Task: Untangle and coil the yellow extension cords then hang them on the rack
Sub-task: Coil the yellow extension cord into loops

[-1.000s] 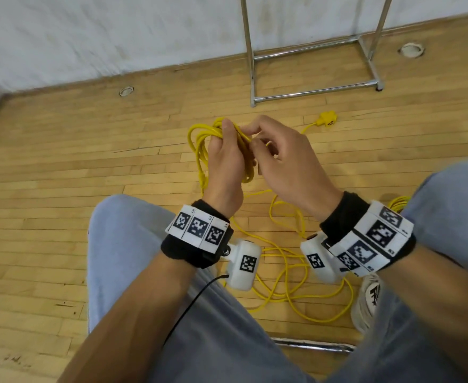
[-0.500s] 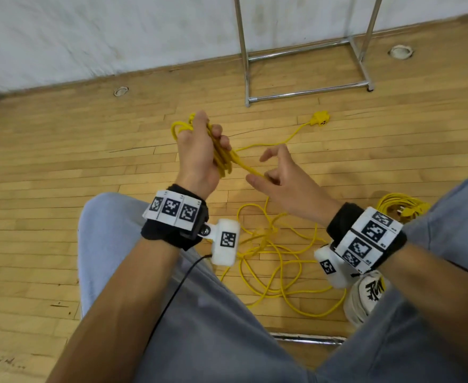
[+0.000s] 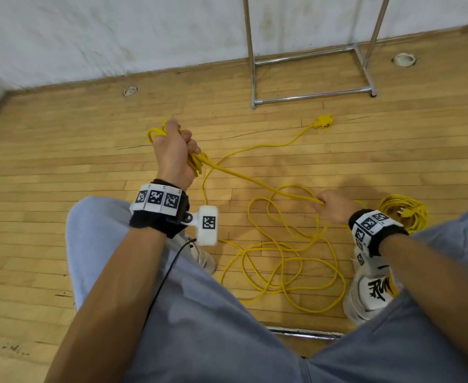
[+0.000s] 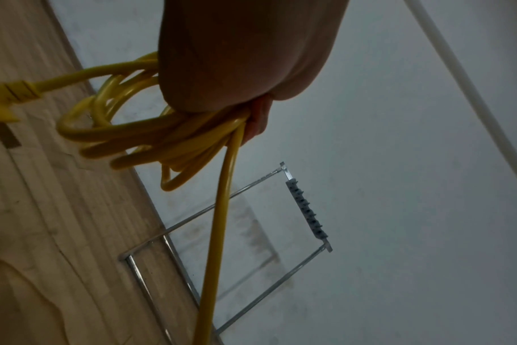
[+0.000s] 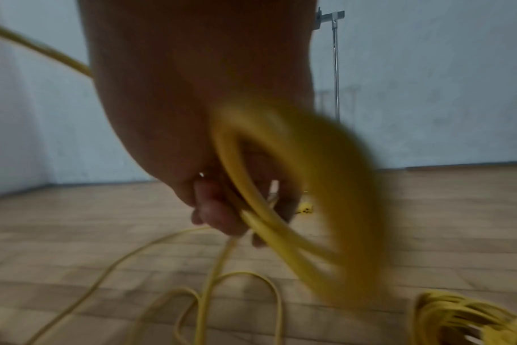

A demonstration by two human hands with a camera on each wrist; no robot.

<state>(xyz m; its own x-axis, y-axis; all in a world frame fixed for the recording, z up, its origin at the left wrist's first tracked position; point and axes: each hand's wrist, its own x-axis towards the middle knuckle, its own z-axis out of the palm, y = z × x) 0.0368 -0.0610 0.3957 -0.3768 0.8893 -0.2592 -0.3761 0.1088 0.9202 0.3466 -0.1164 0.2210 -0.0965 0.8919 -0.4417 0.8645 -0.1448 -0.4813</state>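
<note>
The left hand is clenched around a bunch of yellow cord loops, held up over the wooden floor. From it a strand runs right to the right hand, fingers curled around it. Loose cord lies between the shoes; a coiled cord sits far right, near the rack.

The right shoe carries black brush lettering on its white tongue that reads roughly "RUN", partly hidden by the knee. The wristbands and camera block bear only black-and-white square code markers, no words.
</note>
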